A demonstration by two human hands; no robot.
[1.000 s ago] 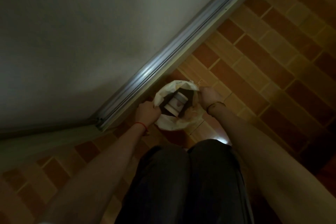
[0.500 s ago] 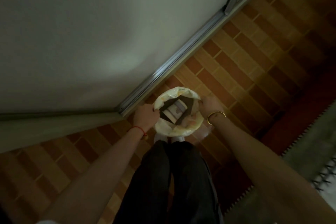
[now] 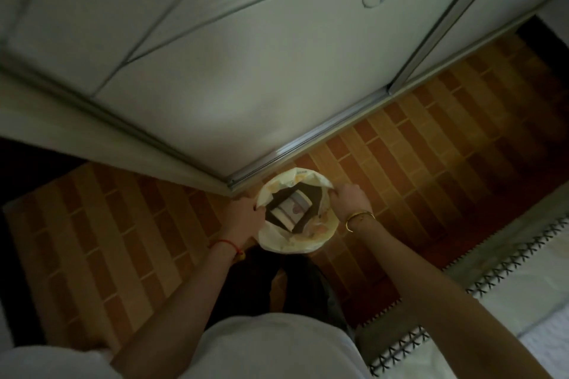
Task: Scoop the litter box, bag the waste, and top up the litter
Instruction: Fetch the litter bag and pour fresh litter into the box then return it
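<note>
Mid-bagging: left hand (image 3: 243,218) and right hand (image 3: 351,198) each pinch the rim of the pale bag (image 3: 292,244), held open over the tiled floor (image 3: 431,148), probably a cup (image 3: 291,209) inside (dim); litter box out of view, tie-off and top-up seemingly left.

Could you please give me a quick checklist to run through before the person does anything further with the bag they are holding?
1. Left hand grips the rim of the bag: ok.
2. Right hand pinches the opposite rim: ok.
3. Bag mouth is held open and faces up: ok.
4. Contents sit below the rim, with a pale cup lying inside: ok.
5. Litter waste is already in the bag: cannot tell, too dark.
6. Tiled floor near the bag is free of spills: cannot tell, too dim.
</note>
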